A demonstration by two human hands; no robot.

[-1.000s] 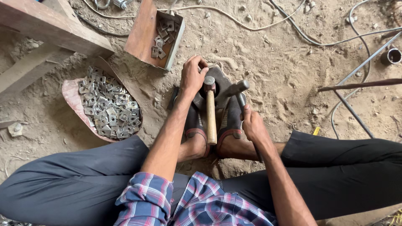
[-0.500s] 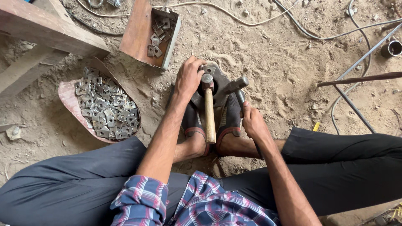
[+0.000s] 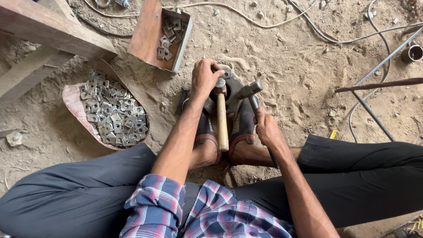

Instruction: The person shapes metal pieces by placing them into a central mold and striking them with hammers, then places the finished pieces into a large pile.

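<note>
Little changed in 1 second: left hand (image 3: 203, 78) still pressed on metal block (image 3: 233, 90), right hand (image 3: 268, 130) still clamped around hammer handle (image 3: 263, 128); second hammer (image 3: 221, 119) resting between feet.

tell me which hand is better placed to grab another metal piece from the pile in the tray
Left, probably. The left hand rests on the block on the same side as the tray of pieces; the right hand grips a hammer handle on the far side.
</note>
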